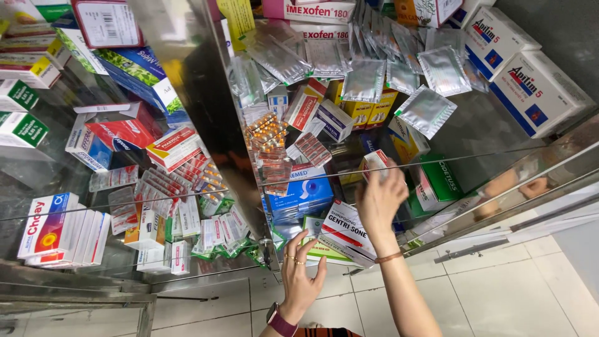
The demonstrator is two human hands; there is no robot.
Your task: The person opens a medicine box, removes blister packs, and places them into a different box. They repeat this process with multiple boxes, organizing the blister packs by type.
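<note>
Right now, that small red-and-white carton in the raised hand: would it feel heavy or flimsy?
The small red-and-white carton is probably light: the right hand lifts it by the fingertips alone. Thin card, so it likely dents if squeezed. Flat sides, so it should not roll.

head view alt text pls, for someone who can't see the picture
Seen from above, a person's right hand reaches into a glass cabinet crammed with medicine boxes, gripping a small red and white box, while the left hand, with rings and a wristwatch, rests open on the shelf's front edge. Silver foil sachets and orange blister strips lie heaped behind.

R hand (379, 198) grips small box (376, 163) in cabinet.
</note>
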